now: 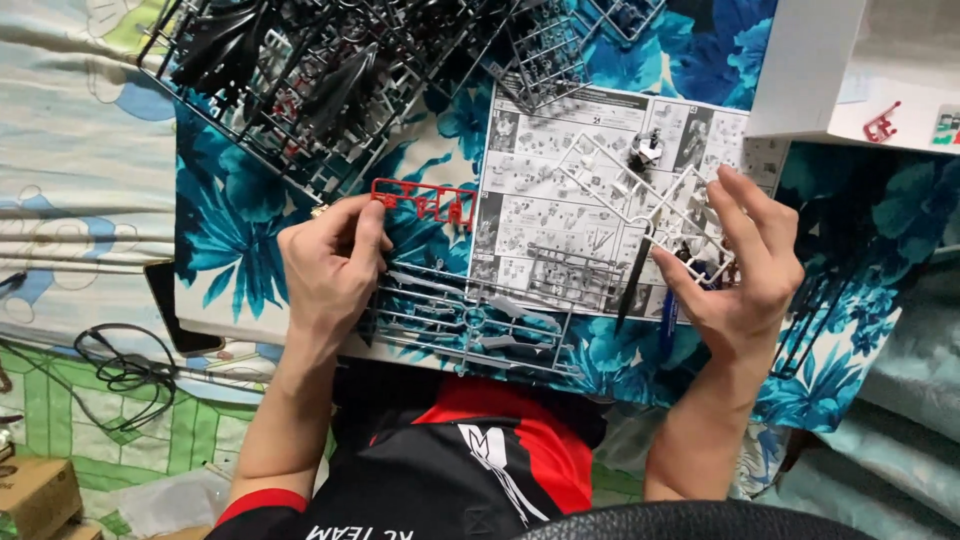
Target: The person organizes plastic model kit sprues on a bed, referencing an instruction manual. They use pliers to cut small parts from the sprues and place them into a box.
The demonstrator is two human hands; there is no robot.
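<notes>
Holding a small red parts frame (425, 203) at its near end, your left hand (330, 265) has thumb and fingers pinched closed on the plastic, and the frame juts out to the right over the edge of the printed instruction sheet (560, 200). Just under that hand a grey parts frame (470, 325) lies flat on the blue floral cloth (230, 230), and above it a heap of black parts frames (300, 70) is spread across the top of the cloth. Further right, a white parts frame (640, 185) rests on the sheet, and your right hand (745, 265) grips its far end, fingers curled over the top and thumb below; a dark slim tool (632, 285) hangs down near that thumb, though whether you hold it is hard to tell. A white box lid (810, 70) sits at the top right with a small red piece (882, 122) lying in it. By the look of it, you are at the stage of matching frames against the diagrams, with no part cut free in either hand. Any next move calls for a steady pinch on each frame, and for care that the red one does not snag the grey one beneath.
</notes>
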